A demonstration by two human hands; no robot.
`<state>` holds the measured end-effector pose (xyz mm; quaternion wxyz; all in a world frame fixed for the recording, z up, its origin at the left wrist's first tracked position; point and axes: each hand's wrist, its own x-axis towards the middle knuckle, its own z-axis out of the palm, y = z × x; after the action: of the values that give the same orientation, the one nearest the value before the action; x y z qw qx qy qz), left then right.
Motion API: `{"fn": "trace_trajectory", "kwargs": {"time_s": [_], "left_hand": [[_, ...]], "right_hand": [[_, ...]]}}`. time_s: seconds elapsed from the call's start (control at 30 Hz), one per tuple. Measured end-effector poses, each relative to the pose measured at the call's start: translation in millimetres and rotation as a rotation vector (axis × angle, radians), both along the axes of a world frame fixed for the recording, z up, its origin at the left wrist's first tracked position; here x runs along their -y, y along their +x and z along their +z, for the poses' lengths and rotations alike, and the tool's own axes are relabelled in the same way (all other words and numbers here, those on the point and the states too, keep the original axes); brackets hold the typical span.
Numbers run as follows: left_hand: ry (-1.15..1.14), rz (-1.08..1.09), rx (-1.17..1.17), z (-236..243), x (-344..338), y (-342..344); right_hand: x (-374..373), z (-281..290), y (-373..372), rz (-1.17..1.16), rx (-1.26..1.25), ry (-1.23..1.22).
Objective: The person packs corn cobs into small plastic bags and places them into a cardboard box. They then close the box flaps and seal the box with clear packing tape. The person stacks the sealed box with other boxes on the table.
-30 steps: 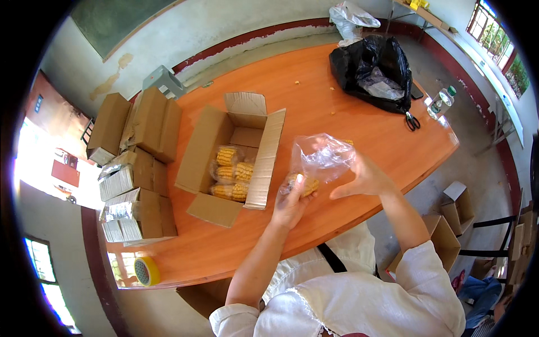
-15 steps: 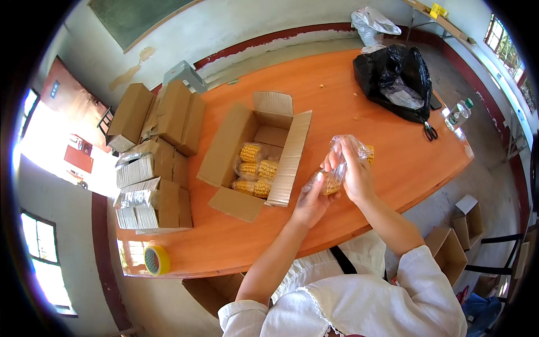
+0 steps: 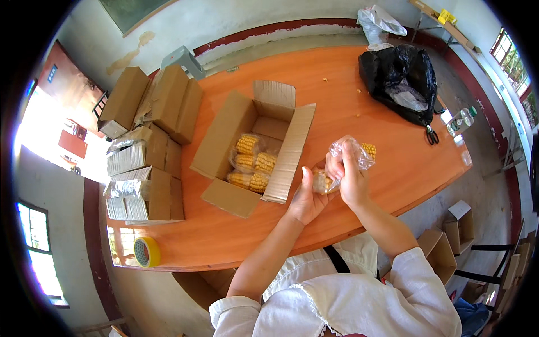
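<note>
In front of me my left hand (image 3: 306, 203) cups a piece of yellow corn on the cob (image 3: 323, 182), its thumb raised away from the fingers. Clear plastic (image 3: 364, 159) wraps this corn, and my right hand (image 3: 352, 182) pinches the bunched upper part of the bag. Just beyond the right hand, another corn piece (image 3: 369, 149) shows, partly hidden by the plastic. To the left stands an open cardboard box (image 3: 296, 151) with its flaps out. Several bagged corn pieces (image 3: 247, 144) lie at its near end.
Closed cardboard boxes (image 3: 171, 101) are stacked at the table's left, with yellow tape (image 3: 147, 251) nearer me. At the far right are a black plastic bag (image 3: 387, 70), scissors (image 3: 431, 135) and a clear bottle (image 3: 461, 121). Empty cartons (image 3: 438, 253) stand below the table's right edge.
My right hand has bunched the plastic more tightly above the corn. My left thumb has lifted off the bag. The whole view has shifted slightly.
</note>
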<state>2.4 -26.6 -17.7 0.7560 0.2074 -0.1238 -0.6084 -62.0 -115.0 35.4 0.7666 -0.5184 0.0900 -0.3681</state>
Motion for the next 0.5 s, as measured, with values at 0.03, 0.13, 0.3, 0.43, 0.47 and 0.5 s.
{"fn": "trace_trajectory", "kwargs": {"time_s": [0.03,0.13,0.3,0.43,0.47,0.5], "left_hand": [[0.025,0.027,-0.021,-1,-1,-2],[0.054,0.106,0.037,-12,-5,-2],[0.16,0.179,0.012,-5,-1,-6],[0.177,0.171,0.0,-2,0,-5],[0.175,0.158,0.023,-1,-1,-4],[0.173,0.146,0.045,1,-2,-3]], "right_hand": [[-3,-5,0,-0.001,-0.001,-0.017],[-14,-6,2,-0.062,-0.033,-0.048],[-12,-3,3,-0.049,0.016,-0.044],[-2,18,0,0.072,0.129,-0.004],[1,23,-3,0.105,0.15,0.023],[3,28,-7,0.137,0.172,0.051]]}}
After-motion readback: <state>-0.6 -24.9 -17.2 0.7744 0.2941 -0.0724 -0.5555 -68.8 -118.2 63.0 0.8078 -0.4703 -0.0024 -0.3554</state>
